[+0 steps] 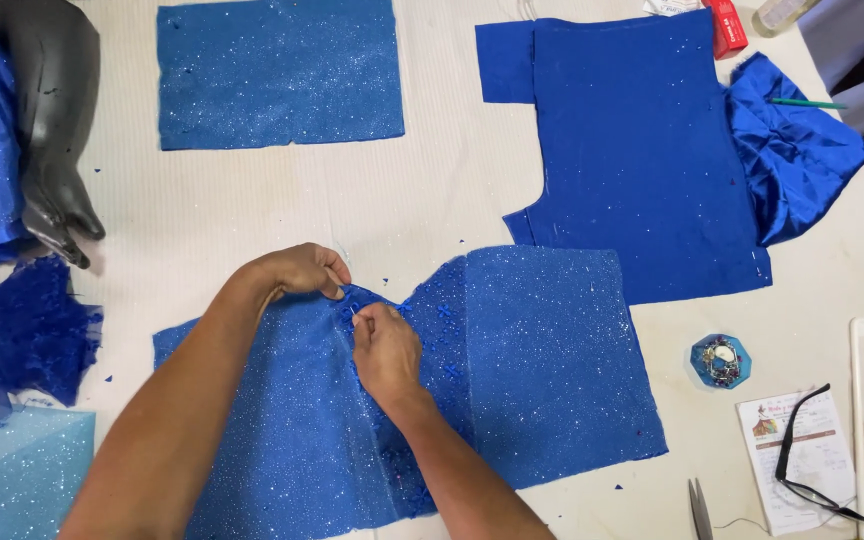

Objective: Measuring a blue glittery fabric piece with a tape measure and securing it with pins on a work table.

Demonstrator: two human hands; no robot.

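Left hand point(297, 270) pinching glitter fabric point(542, 370) at its 11 o'clock edge; right hand point(384, 345) pinching, probably, a pin point(355, 312). Risk: pricked fingertip, or layers slipping and puckering if grip loosens.

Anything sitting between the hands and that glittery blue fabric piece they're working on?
No. Both hands are already on the glittery blue fabric piece: the left hand pinches its upper edge and the right hand presses beside it, apparently holding a pin. Nothing visible lies between them; the pincushion sits off to the right.
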